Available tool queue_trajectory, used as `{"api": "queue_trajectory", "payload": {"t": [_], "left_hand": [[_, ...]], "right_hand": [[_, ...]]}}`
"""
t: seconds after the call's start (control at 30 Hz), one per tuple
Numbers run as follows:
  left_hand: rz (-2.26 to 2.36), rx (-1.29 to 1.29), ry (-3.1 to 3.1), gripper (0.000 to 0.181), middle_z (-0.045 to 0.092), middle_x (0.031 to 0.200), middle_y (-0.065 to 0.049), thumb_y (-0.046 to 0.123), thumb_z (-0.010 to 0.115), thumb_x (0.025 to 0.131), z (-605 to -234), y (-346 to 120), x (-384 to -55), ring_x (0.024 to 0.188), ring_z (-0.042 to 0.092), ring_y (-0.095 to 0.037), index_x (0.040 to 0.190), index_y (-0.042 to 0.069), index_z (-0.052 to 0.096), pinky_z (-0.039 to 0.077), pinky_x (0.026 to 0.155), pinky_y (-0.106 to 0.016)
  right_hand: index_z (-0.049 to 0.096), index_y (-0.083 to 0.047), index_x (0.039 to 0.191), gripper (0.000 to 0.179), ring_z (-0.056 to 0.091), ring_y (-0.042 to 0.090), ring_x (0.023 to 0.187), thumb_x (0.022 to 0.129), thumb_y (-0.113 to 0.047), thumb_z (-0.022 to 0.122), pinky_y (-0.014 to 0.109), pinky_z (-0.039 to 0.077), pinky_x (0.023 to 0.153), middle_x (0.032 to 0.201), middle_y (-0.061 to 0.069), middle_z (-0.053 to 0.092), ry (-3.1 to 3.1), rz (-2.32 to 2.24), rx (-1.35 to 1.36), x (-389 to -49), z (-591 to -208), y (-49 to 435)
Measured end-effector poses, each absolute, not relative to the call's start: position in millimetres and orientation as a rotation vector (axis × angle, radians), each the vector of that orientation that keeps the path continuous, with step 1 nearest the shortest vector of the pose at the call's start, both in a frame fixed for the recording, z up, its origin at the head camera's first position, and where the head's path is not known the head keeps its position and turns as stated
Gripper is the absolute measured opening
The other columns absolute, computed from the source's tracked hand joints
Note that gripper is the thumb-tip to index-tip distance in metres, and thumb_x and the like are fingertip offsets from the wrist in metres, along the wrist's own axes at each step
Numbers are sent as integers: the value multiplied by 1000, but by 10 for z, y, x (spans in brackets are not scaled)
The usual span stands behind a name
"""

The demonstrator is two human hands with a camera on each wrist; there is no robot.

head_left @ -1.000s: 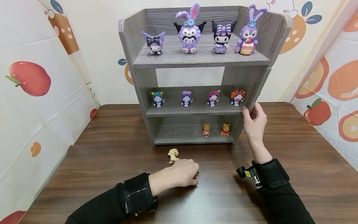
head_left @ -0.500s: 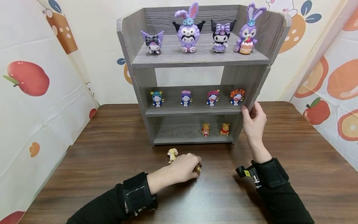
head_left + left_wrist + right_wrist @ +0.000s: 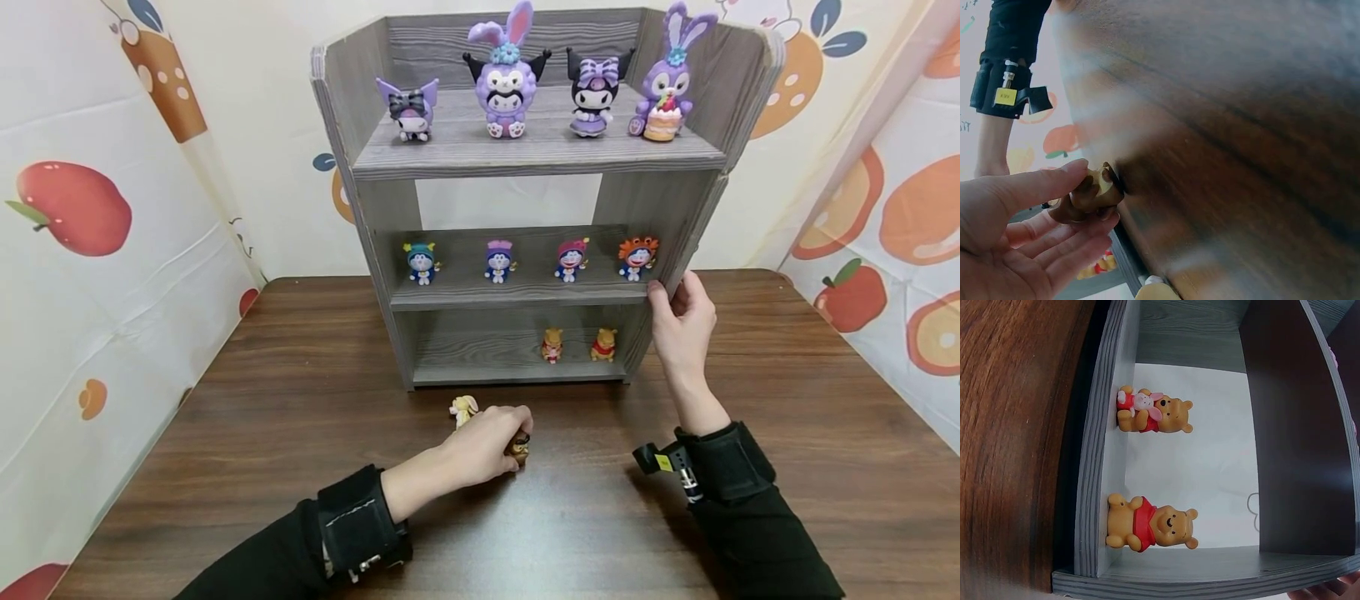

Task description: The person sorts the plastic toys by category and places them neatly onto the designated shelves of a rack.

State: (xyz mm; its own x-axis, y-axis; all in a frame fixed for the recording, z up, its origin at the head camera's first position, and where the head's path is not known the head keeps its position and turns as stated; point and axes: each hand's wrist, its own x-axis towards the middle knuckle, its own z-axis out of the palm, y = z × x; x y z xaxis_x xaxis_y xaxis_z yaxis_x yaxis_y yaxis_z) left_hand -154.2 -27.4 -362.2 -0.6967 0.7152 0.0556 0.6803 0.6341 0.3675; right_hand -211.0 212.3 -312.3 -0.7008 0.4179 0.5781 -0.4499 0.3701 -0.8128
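In the head view my left hand [image 3: 480, 446] pinches a small brown figurine [image 3: 518, 448] just in front of the shelf. The left wrist view shows this brown-and-cream figurine [image 3: 1088, 195] between thumb and fingers, low over the table; its face cannot be made out. Partly behind that hand is a pale yellow, long-eared figurine [image 3: 462, 409]. My right hand [image 3: 682, 333] holds the right side panel of the grey wooden shelf [image 3: 517, 304], thumb in front. On the bottom tier are two bear figurines, one hugging a pink piglet [image 3: 1143, 402], the other a bear in a red shirt [image 3: 1154, 523].
Several blue figurines in coloured hats, one of them a blue figurine in an orange hat [image 3: 637, 258], line the middle tier. Larger purple and black figurines, including a purple rabbit with a cake [image 3: 664, 87], stand on top. Fruit-patterned cloth [image 3: 862, 250] hangs around the brown table [image 3: 300, 400].
My left hand has risen slightly with the brown figurine, first shifting right, then back left, and more of the figurine shows. The right hand keeps its place on the shelf.
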Motion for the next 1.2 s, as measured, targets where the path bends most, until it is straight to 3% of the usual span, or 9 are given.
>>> {"api": "queue_trajectory", "payload": {"t": [0.3, 0.53, 0.73, 0.93, 1.2], "left_hand": [[450, 1195, 2778, 37, 53, 83, 2, 2, 78, 60, -3621, -320, -1490, 79, 56, -14, 87, 11, 54, 45, 59, -25], [482, 1177, 2877, 38, 51, 84, 2, 26, 77, 67, -3638, -316, -1460, 73, 53, -10, 93, 8, 57, 44, 55, -23], [427, 1131, 2972, 37, 43, 71, 3, 35, 75, 68, -3653, -284, -1415, 61, 46, -9, 79, 9, 50, 40, 49, -21], [328, 1112, 2973, 37, 50, 76, -3, 28, 77, 66, -3666, -256, -1406, 64, 55, -17, 84, 6, 54, 44, 53, -25], [396, 1145, 2932, 25, 51, 78, -4, 12, 74, 68, -3633, -270, -1438, 69, 56, -16, 83, 4, 56, 45, 59, -25]], "right_hand": [[56, 3, 113, 30, 57, 4, 84, 85, -4, 51, 15, 43, 69, 103, 18, 61, -1872, 1406, 11, -2202, -3215, 2201], [54, 8, 112, 29, 57, 5, 85, 85, -1, 49, 16, 43, 71, 103, 21, 60, -1861, 1431, 37, -2062, -3064, 2089], [54, 9, 112, 30, 57, 8, 88, 85, 0, 49, 16, 43, 73, 105, 22, 59, -1870, 1421, 25, -1997, -2995, 2029], [54, 9, 112, 30, 57, 7, 87, 85, 0, 49, 16, 43, 72, 104, 22, 59, -1873, 1421, 22, -2002, -3000, 2030], [54, 9, 112, 29, 57, 5, 85, 85, -1, 49, 15, 43, 71, 104, 22, 59, -1876, 1417, 13, -1999, -3007, 2027]]}}
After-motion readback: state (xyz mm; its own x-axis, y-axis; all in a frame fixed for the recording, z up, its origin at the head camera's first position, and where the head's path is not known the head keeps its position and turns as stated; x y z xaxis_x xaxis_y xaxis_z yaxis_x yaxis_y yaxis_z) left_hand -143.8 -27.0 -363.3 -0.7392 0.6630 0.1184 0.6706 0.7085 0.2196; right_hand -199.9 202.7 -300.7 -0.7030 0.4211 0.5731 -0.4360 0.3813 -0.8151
